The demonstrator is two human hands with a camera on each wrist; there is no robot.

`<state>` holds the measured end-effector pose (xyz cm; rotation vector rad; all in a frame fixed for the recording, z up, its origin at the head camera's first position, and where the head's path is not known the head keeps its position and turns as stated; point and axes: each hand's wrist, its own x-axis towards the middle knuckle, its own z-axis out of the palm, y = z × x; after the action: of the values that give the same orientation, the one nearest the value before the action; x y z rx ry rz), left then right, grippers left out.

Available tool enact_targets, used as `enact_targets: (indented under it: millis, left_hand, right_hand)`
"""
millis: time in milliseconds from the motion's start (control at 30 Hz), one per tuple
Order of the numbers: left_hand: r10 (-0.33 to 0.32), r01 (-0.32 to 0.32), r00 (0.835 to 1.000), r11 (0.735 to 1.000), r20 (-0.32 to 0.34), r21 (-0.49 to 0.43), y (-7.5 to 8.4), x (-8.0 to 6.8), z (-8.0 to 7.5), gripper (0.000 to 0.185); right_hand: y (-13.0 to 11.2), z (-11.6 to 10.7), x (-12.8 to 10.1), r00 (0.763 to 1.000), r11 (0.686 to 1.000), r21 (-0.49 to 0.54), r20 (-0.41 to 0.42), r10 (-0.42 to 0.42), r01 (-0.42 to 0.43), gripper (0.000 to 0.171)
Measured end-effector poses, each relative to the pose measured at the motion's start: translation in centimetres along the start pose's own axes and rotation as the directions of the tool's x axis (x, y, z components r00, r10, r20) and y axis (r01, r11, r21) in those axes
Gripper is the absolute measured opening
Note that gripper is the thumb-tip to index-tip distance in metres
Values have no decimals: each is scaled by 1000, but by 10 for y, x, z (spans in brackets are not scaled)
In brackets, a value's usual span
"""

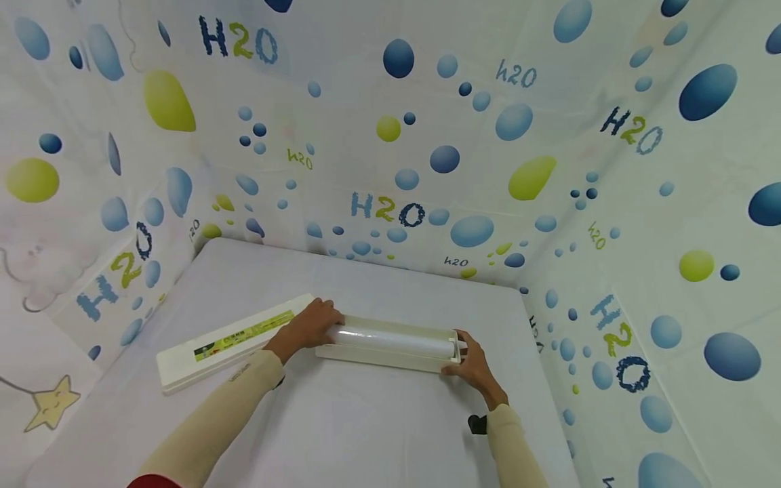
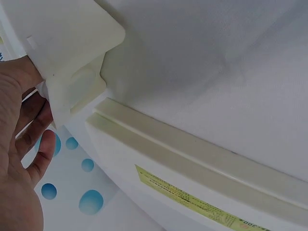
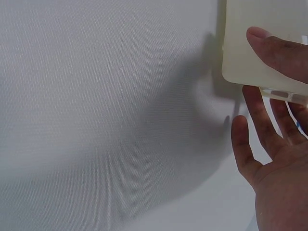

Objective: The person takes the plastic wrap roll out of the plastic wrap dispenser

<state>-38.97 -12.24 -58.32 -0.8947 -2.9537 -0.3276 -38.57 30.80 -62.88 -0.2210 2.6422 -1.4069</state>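
Observation:
A cream cling film dispenser box (image 1: 378,356), its top off, lies lengthwise in the middle of the table. Inside it sits a shiny, clear-white roll of cling film (image 1: 396,339). My left hand (image 1: 314,324) grips the left end from above; the left wrist view has its fingers at the end wall of the box (image 2: 67,36). At the other end, my right hand (image 1: 471,366) holds the dispenser, thumb on the front wall and fingers around the end, as in the right wrist view the thumb (image 3: 276,50) lies on the box (image 3: 255,62).
The long white lid (image 1: 183,359) with a yellow-green label (image 1: 244,335) lies slanted to the left, its far end close to my left hand. A white cloth covers the table (image 1: 354,434). Printed curtains (image 1: 342,135) with blue and green drops enclose it at the back and sides.

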Motion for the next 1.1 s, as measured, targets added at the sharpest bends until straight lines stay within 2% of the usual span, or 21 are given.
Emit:
enact_targets:
  millis: [100,233,433,533,600,767,867,1100]
  left_hand:
    - [3,-3,1000,1000,-1,23,0,0,1,43]
    - [31,-29,999,998,-40,63,0,-3,5,42]
    - [117,-94,984,982,-135,164,2,-9,9,46]
    - [148,-116,978,972,-146,206,4,-11,8,49]
    - [153,-122,978,971,-141,206,5,-11,7,49]
    - [141,-126,983,983,-113,135,6,-11,6,49]
    - [136,-121,985,983,-106,135,5,-11,6,48]
    - [154,-125,975,976,-159,179,5,-9,4,45]
  right_hand:
    - [0,0,-1,1000,1000,3,0,-2,2,99]
    - [2,0,-1,1000,1000,-4,1,2,-2,98]
    - [0,0,-2,1000,1000,-6,-5,-6,6,99]
    - [0,0,-3,1000,1000,-5,-2,-5,5,99]
    - [-1,-1,-3,1000,1000,2,2,2,-2,99]
    - [-1,0,-3,1000,1000,9,8,3,-3,99]
    - [0,0,-2,1000,1000,3,7,-4,4,98]
    - [-1,1,-1,1000,1000,-9,-5,3,-3,100]
